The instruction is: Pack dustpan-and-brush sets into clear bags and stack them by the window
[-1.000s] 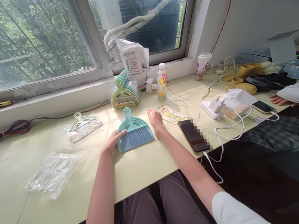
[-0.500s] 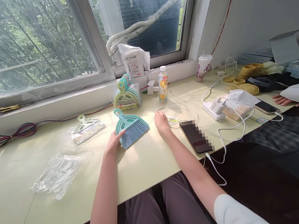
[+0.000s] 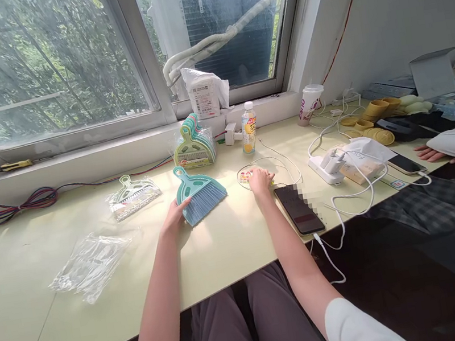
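My left hand [image 3: 174, 216] grips the lower left edge of a teal dustpan and brush set [image 3: 199, 192], the thumb on top and the other fingers hidden. The brush lies in the dustpan, its grey-blue bristles towards me. To the right, my right hand [image 3: 260, 181] is closed over a small colourful printed card [image 3: 245, 177] that lies within a loop of thin cable. Most of that card is hidden under the fingers. At the far side stands a row of similar sets [image 3: 193, 144] in clear wrapping. Another bagged set [image 3: 133, 196] lies to the left.
An empty clear plastic bag [image 3: 91, 264] lies left of my left arm. A phone [image 3: 300, 209] with a charging cable is beside my right forearm. Behind are a drink bottle [image 3: 249, 128] and a cup [image 3: 310, 104]. A charger block [image 3: 326, 169] and another person's hand [image 3: 428, 152] are at right.
My right hand has moved right, from beside the printed card onto it, and the card has shifted under the fingers. My left hand and the teal set have stayed in place.
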The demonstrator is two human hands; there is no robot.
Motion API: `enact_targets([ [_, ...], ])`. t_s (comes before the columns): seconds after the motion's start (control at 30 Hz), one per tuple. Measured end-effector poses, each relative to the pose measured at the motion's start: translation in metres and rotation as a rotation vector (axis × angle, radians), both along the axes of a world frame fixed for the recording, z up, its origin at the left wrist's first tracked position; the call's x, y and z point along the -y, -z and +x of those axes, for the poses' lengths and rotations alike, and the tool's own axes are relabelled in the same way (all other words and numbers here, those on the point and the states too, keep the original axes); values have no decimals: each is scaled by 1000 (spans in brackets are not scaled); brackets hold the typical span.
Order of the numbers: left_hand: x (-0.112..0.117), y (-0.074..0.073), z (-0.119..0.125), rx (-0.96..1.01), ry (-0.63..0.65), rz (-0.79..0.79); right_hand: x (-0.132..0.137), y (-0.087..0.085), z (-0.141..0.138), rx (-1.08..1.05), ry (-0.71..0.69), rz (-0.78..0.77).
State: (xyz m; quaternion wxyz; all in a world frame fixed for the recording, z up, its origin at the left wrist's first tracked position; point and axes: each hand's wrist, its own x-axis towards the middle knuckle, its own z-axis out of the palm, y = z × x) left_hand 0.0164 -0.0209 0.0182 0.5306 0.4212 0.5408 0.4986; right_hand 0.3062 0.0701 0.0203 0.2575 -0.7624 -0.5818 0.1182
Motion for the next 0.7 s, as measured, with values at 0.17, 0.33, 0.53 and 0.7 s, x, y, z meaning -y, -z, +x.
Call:
enact_targets([
  [0.17,0,1,2,5,-6,2,7,-15,-22,-177,-173,303],
  [0.33,4,-1,7,89,29,55,38,-11,-79,-214,-774,308],
  [0.53,6,3,13,119,168,72,62,1,-101,36,-918,339],
  [0.7,4,4,14,116,152,170,61,1,-97,32,-752,464],
])
